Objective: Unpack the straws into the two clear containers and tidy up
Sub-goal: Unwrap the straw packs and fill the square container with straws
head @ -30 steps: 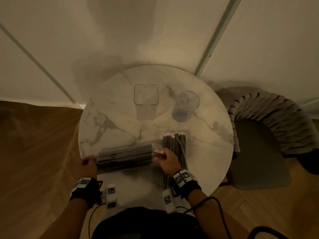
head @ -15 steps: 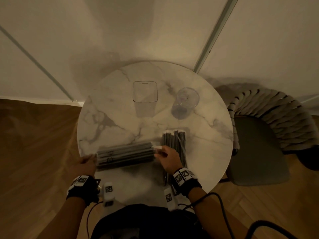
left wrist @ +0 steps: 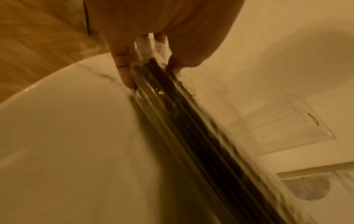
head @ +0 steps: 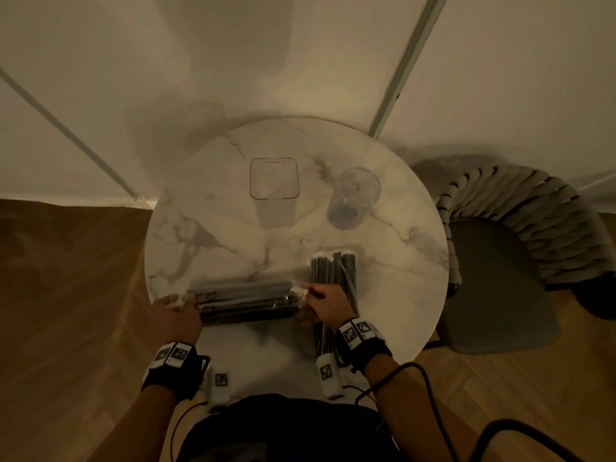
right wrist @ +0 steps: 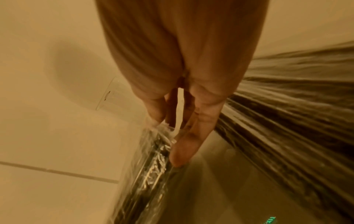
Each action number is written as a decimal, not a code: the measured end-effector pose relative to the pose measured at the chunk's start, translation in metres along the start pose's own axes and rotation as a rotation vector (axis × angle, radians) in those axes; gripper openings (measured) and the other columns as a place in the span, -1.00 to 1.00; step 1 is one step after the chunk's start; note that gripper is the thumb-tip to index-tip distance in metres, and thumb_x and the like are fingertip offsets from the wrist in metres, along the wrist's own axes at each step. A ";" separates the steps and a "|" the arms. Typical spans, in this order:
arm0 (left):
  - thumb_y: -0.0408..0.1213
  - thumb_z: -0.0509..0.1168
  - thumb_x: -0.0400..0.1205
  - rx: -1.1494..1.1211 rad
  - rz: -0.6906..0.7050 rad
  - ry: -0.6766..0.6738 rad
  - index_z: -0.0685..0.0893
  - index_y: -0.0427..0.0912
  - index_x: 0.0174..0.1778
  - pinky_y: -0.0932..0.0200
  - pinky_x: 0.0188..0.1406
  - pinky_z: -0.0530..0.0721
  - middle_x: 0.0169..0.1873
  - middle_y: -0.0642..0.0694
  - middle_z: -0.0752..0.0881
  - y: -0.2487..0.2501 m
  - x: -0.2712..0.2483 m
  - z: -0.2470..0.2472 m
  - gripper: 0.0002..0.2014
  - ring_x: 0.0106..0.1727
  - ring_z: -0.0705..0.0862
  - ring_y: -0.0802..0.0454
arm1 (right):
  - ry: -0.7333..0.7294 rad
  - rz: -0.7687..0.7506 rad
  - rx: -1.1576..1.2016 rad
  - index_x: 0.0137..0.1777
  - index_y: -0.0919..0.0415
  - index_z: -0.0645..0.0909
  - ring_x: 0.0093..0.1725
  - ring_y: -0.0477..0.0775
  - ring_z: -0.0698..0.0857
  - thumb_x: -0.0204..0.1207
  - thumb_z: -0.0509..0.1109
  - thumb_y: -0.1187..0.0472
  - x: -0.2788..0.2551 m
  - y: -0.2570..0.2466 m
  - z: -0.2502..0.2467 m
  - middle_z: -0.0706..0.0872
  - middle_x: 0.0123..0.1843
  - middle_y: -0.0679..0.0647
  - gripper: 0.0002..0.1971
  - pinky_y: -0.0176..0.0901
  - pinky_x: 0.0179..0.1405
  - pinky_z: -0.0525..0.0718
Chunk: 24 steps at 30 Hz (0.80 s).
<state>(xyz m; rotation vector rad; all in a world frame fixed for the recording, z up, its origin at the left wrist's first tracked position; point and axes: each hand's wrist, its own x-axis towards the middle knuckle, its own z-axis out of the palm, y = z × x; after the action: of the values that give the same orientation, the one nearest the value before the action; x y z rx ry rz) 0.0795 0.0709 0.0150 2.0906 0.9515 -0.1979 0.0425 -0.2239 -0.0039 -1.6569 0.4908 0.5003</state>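
Observation:
A packet of dark straws (head: 246,303) in clear wrap lies crosswise near the front of the round marble table (head: 206,235). My left hand (head: 176,311) grips its left end, with fingers (left wrist: 124,72) and thumb on either side of the packet (left wrist: 172,113). At the packet's right end (right wrist: 145,174), my right hand (head: 320,301) pinches the loose wrap. A second straw packet (head: 335,275) lies lengthwise just right of that hand. Further back stand an empty square clear container (head: 274,178) and an empty round clear container (head: 355,195).
A grey chair (head: 500,278) with a woven back stands close against the table's right side. A pale wall rises just behind the table. The table's left front edge runs right beside my left hand, with wooden floor (head: 66,295) below.
Both hands stay at the two ends of the crosswise packet. The packet has barely shifted on the table.

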 end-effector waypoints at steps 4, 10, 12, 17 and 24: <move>-0.12 0.40 0.63 -0.036 0.044 0.063 0.62 -0.32 0.23 -0.15 0.27 0.56 0.10 -0.37 0.73 0.001 -0.003 -0.001 -0.62 0.18 0.68 -0.37 | -0.010 -0.013 0.005 0.32 -0.03 0.73 -0.11 0.23 0.86 0.66 0.37 0.29 0.001 0.000 0.003 0.85 -0.08 0.21 -0.69 0.21 -0.14 0.86; -0.19 0.42 0.63 -0.045 0.110 0.132 0.63 -0.40 0.17 -0.16 0.24 0.54 0.13 -0.47 0.68 0.004 -0.013 -0.001 -0.66 0.19 0.64 -0.42 | -0.019 -0.056 0.025 0.32 0.05 0.75 -0.06 0.12 0.87 0.52 0.57 0.20 -0.001 -0.002 0.002 0.85 0.10 0.04 -0.64 0.12 -0.14 0.87; -0.19 0.41 0.64 -0.030 0.129 0.118 0.63 -0.42 0.18 -0.16 0.19 0.56 0.11 -0.48 0.68 0.003 -0.013 -0.001 -0.64 0.17 0.65 -0.44 | 0.042 -0.117 -0.088 0.20 0.06 0.81 -0.15 0.01 0.87 0.45 0.62 0.00 0.000 0.000 0.002 0.89 -0.07 0.02 -0.66 0.07 -0.11 0.87; 0.03 0.25 0.66 0.196 0.068 0.126 0.38 -0.29 0.48 -0.32 0.46 0.30 0.45 -0.43 0.42 0.002 -0.018 0.009 -0.42 0.45 0.39 -0.45 | 0.120 -0.160 -0.217 0.12 0.09 0.85 -0.07 -0.19 0.82 0.41 0.64 -0.03 0.002 0.006 0.001 0.89 -0.06 0.01 -0.67 -0.26 0.12 0.77; 0.39 0.22 0.54 0.552 0.996 -0.321 0.21 0.23 0.65 -0.19 0.66 0.10 0.65 0.07 0.23 0.004 -0.034 0.036 -0.23 0.70 0.13 -0.03 | 0.117 -0.144 -0.206 0.12 0.05 0.84 -0.10 -0.07 0.86 0.44 0.61 -0.02 0.006 0.012 -0.003 0.89 -0.10 -0.02 -0.71 0.04 0.00 0.85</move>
<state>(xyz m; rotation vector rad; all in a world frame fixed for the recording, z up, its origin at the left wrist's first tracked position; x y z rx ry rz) 0.0650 0.0238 0.0086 2.6582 -0.4376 -0.2722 0.0401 -0.2292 -0.0166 -1.9118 0.4116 0.3579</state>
